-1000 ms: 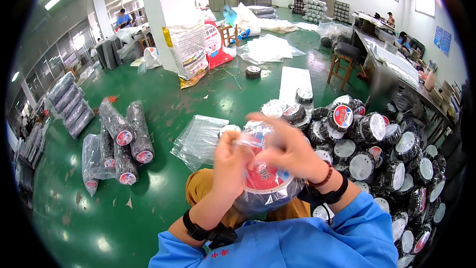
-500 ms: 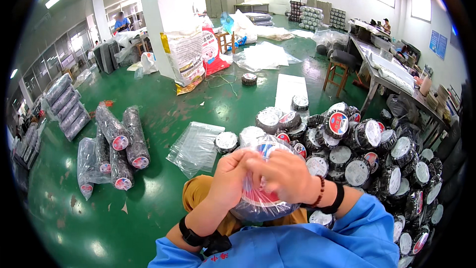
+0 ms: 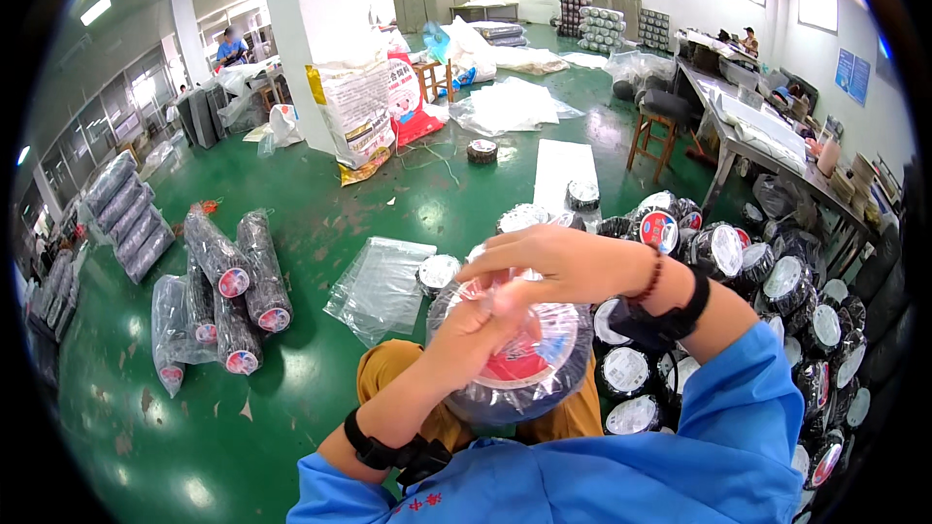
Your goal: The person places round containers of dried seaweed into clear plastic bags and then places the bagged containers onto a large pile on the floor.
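Note:
Between my knees stands a fat round bundle point(image 3: 515, 364) in a clear plastic bag, with a red and blue label on its top face. My left hand point(image 3: 471, 335) is closed on the gathered mouth of the bag above the label. Over it, my right hand point(image 3: 558, 262) bends its fingers round the same bunched plastic, thumb close to the left hand. The exact grip of the fingertips is partly hidden. A round black roll with a white label point(image 3: 439, 274) lies just beyond my left hand.
A large heap of black rolls point(image 3: 718, 250) spreads to my right. Flat clear bags point(image 3: 381, 286) lie ahead on the green floor. Long bagged bundles point(image 3: 257, 267) rest at left. A wooden stool point(image 3: 660, 126) and a long workbench point(image 3: 757, 131) stand at far right.
My right hand has moved up and its fingers now reach left across the top of the bag. The left hand sits slightly lower, and more of the label shows.

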### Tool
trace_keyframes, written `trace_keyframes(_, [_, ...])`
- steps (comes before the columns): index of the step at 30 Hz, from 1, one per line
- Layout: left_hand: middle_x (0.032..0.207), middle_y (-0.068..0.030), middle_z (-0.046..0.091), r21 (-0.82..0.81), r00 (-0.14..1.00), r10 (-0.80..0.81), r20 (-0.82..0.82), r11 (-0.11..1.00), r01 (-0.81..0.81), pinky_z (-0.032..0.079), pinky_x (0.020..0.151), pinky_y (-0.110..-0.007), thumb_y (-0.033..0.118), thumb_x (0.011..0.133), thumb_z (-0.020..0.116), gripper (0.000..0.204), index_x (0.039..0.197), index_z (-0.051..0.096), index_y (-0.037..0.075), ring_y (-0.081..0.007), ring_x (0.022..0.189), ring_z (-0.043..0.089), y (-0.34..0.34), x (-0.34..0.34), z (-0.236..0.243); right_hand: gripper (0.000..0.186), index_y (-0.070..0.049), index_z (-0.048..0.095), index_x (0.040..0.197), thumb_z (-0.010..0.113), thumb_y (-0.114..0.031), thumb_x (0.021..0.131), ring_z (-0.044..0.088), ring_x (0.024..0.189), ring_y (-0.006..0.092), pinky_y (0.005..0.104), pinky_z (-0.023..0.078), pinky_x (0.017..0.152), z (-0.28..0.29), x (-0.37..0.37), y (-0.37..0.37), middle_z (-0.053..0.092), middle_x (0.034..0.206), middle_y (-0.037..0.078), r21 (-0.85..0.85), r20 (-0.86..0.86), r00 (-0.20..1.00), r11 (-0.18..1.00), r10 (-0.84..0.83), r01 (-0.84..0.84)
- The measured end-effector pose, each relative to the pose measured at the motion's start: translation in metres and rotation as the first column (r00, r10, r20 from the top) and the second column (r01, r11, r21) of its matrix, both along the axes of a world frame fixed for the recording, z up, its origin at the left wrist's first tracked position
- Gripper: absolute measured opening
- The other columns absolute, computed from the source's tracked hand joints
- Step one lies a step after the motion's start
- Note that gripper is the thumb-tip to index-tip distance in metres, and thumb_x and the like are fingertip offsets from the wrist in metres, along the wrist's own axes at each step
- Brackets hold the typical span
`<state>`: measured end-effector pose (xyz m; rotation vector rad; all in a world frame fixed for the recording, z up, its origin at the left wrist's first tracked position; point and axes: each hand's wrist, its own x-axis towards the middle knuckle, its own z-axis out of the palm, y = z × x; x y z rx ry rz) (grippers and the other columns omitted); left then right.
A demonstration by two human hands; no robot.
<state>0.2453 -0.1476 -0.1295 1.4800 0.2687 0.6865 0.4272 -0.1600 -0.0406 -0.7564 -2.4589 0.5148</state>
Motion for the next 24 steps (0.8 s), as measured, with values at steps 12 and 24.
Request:
trace_keyframes(12, [0.087,-0.0026,0.061,-0.145,0.998,0.057,0.033,0.988,-0.051,0.045,0.071,-0.021,0.008,0.092,0.056,0.031,0.120,0.054,-0.006,-0.0079,0.084,0.055,-0.003,-0.007,0.015,0.012,-0.007,0.064,0.076,0.074,-0.009,0.069,0.049,0.063,0.0215,0.0331,0.038,0.057,-0.046,-0.009,-0.061,0.053,0.072,0.003,0.536,-0.175,0.960,0.797,-0.217,0.278])
trace_keyframes(24, [0.085,-0.0070,0.056,0.864,0.741,0.445,0.503,-0.257,-0.433,0.051,0.059,-0.032,0.003,0.060,0.067,0.034,0.093,0.059,0.007,-0.0235,0.074,0.060,-0.002,-0.007,0.031,0.034,-0.006,0.055,0.094,0.073,-0.025,0.073,0.047,0.086,0.0266,0.0390,0.037,0.075,-0.050,-0.014,-0.039,0.054,0.087,0.007,0.232,-0.064,0.942,0.913,-0.329,0.335])
